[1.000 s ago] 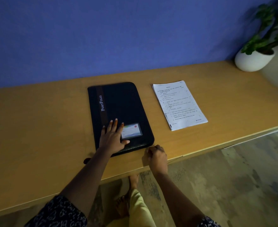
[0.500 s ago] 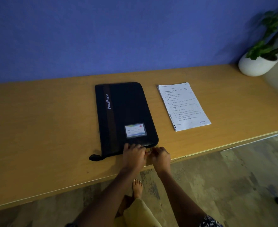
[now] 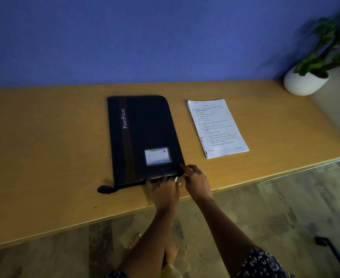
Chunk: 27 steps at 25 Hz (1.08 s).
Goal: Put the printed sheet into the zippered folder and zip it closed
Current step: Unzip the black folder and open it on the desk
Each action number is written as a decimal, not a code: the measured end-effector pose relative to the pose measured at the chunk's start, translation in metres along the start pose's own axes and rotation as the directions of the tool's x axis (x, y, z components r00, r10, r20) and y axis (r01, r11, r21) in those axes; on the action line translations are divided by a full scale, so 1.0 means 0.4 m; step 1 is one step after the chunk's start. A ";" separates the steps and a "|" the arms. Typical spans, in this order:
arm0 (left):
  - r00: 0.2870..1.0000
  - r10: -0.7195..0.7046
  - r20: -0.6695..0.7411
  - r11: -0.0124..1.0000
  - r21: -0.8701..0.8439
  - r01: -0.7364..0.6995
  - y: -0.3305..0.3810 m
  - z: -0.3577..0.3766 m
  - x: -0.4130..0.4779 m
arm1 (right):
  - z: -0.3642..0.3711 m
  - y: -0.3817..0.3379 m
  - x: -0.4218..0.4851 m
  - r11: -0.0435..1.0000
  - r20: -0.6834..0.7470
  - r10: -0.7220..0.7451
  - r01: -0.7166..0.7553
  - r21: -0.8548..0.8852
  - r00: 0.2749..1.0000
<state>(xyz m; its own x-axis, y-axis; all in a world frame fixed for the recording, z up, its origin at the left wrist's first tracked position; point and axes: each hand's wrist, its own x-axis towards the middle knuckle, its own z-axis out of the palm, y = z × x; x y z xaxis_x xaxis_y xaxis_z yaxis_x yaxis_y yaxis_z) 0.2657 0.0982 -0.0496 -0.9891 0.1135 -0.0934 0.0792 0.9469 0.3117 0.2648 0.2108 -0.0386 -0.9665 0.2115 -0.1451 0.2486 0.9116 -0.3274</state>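
1. On the wooden bench [image 3: 44, 147], head view: a black zippered folder [image 3: 145, 135] lies flat and closed, its long axis running away from the person toward the blue wall [image 3: 125, 37]. The word "PortFolio" reads up along that axis, and the label window [image 3: 158, 155] sits at the near end.
2. Just right of it and apart from it, the printed sheet [image 3: 217, 128] lies face up, its long axis roughly parallel to the folder's and its heading at the far end.
3. At the folder's near right corner, the left hand [image 3: 164, 192] has its fingers curled down on the near edge, apparently pinching a small pale zip pull [image 3: 176, 179]; dim light leaves the grip itself uncertain.
4. Beside it, the right hand [image 3: 197, 182] rests loosely bent fingers [image 3: 185, 167] on the rounded corner, steadying it rather than gripping.
5. A dark strap end [image 3: 105, 190] trails from the near left corner.
6. Judged from its look, the folder is a padded fabric case, semi-stiff and easy to pin with one palm while the pull runs. The sheet is light, floppy and flat to the wood, best lifted by an edge or corner.
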 end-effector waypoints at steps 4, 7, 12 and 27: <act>0.991 -0.122 -0.049 0.985 -0.127 0.115 0.034 -0.006 -0.015 | 0.005 0.012 0.023 0.982 0.090 -0.091 0.104 -0.160 0.992; 0.974 -0.211 -0.082 0.968 -0.158 0.196 0.047 0.011 -0.009 | 0.009 0.017 0.029 0.961 0.130 -0.130 0.157 -0.230 0.983; 0.961 -0.247 -0.122 0.964 -0.135 0.231 0.048 0.033 -0.007 | -0.007 0.037 0.059 0.813 0.224 -0.360 0.422 -0.400 0.906; 0.927 -0.301 -0.222 0.950 0.010 0.311 -0.175 -0.060 -0.059 | -0.025 0.077 0.090 0.726 0.293 -0.461 0.545 -0.419 0.838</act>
<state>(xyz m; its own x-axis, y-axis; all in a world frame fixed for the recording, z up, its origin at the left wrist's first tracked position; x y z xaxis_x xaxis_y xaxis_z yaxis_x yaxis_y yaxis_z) 0.2804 0.0221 -0.0465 -0.9687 -0.2466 0.0296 -0.2310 0.9383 0.2574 0.2369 0.2500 -0.0444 -0.9059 -0.3459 -0.2442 -0.3731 0.9248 0.0745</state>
